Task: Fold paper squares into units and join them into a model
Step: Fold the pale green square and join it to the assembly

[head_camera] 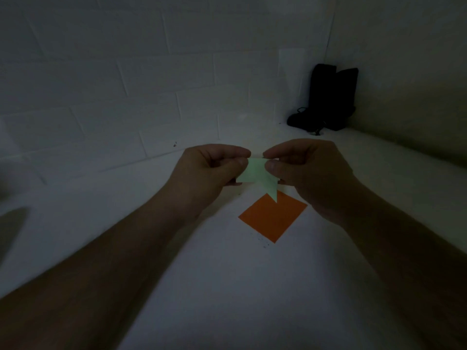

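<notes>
Both hands, left hand and right hand, pinch the green unit above the table; folding seems underway, the orange square unfolded. Next: crease.

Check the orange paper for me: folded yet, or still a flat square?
Still flat. The orange paper lies spread on the white surface, untouched, no creases visible.
</notes>
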Demonstrator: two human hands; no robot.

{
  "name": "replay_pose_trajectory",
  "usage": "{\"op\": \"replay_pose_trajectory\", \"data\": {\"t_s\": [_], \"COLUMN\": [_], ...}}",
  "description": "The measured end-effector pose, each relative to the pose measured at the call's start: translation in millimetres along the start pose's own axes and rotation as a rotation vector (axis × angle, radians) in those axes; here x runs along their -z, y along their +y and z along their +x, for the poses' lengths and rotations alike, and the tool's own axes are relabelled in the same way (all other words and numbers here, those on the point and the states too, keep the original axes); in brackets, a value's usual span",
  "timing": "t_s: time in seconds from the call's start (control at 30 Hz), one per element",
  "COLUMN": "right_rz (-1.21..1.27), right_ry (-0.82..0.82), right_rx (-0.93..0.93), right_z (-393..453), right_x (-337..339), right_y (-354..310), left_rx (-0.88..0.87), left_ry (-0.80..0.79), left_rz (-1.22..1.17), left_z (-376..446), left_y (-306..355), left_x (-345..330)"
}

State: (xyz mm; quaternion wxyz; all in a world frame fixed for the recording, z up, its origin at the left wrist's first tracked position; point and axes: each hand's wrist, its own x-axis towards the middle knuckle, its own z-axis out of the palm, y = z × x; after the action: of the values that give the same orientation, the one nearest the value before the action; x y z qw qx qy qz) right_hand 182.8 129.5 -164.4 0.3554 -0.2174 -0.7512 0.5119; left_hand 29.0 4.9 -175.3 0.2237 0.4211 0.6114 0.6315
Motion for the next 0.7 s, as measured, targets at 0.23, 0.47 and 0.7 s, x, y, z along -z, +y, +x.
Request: {"op": "replay_pose_trajectory", "data": {"t_s": [0.23, 0.47, 0.7], "right_rz": [0.029, 0.028, 0.008], "right_ry": [0.001, -0.017, -0.120], "right_rx": [-0.030, -0.037, -0.060], "right_z": [-1.1, -1.4, -2.9], "right_x": [0.2, 0.9, -0.7], "right_y": [0.2, -1.6, -0.7], "left_rx": [-0.026, -0.019, -0.017], "left_ry": [0.047, 0.076, 0.095], "left_rz": [0.077, 0.096, 0.059], "left_z": [-1.0, 0.1, -1.0], "left_y": [1.1, 2.1, 5.3], "left_x": [0.0, 0.7, 0.0]}}
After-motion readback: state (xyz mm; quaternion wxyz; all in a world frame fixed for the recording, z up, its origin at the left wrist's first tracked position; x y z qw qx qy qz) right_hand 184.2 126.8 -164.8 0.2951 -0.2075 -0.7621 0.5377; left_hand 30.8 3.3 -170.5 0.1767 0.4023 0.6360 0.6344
